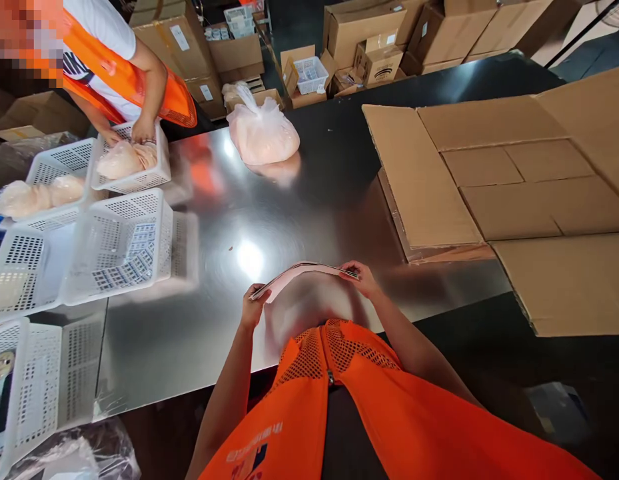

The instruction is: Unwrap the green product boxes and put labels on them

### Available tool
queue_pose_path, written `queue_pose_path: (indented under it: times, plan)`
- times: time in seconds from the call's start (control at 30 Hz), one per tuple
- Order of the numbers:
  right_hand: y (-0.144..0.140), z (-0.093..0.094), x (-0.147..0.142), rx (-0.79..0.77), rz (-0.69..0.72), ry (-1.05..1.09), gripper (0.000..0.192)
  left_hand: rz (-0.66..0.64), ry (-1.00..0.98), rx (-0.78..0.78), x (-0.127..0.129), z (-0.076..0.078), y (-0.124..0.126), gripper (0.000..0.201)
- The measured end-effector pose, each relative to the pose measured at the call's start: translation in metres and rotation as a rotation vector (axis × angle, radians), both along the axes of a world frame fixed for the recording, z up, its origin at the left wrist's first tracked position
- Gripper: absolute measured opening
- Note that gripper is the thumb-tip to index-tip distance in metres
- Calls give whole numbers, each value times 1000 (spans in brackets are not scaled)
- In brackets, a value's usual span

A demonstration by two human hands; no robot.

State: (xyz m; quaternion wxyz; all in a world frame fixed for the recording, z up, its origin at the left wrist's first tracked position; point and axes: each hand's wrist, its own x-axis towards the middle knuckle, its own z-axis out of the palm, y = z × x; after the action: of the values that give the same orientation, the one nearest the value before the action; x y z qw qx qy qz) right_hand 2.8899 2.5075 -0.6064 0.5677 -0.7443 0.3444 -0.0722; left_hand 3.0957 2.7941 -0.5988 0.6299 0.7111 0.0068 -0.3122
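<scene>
Both hands on it here: my left hand [251,308] pinches one end of the thin pink sheet stack [300,273]; right hand [362,279] pinches the other; long axis runs hand to hand, hovering just over the steel table's [309,207] near edge.

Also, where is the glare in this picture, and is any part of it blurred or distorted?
Head view: a bright glare spot sits on the steel table, just beyond the thin pink stack held by the left hand and the right hand; the white baskets at left are motion-blurred; the flattened cardboard bends outward toward the edge, a wide-angle effect.
</scene>
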Motion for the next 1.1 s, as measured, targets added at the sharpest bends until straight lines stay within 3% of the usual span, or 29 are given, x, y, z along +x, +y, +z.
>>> queue_pose_path:
  times: [0.13, 0.23, 0.3, 0.43, 0.5, 0.57, 0.63, 0.7, 0.77, 0.83, 0.9, 0.97, 1.1]
  plan:
    - [11, 12, 2, -127, 40, 69, 36, 38, 119, -4, 1, -5, -9, 16]
    - [15, 28, 12, -249, 80, 120, 38, 85, 242, -33, 2, -1, -19, 29]
    - [22, 46, 16, -331, 151, 110, 42, 67, 354, -90, 0, 11, -25, 52]
    - [55, 88, 13, -429, 406, 67, 45, -91, 558, -283, -12, 44, -41, 96]
    - [75, 105, 6, -461, 612, 60, 45, -132, 570, -356, -14, 57, -51, 89]
    - [87, 115, -1, -490, 819, 49, 46, -135, 530, -387, -11, 67, -59, 66]
    - [87, 120, -7, -454, 912, 14, 50, -130, 462, -403, -6, 77, -61, 49]
    - [76, 120, -8, -300, 726, -70, 77, -155, 380, -424, -3, 92, -59, 47]
    - [62, 121, -1, -130, 420, -164, 108, -226, 299, -436, -5, 111, -57, 51]
    - [54, 124, 12, 100, 148, -257, 116, -321, 222, -430, -11, 130, -56, 54]
    - [54, 130, 27, 326, -1, -323, 102, -401, 143, -405, -19, 145, -57, 51]
    - [62, 137, 38, 457, -126, -377, 79, -433, 53, -373, -25, 153, -56, 47]
    - [78, 141, 46, 407, -272, -455, 58, -376, -118, -335, -31, 155, -45, 48]
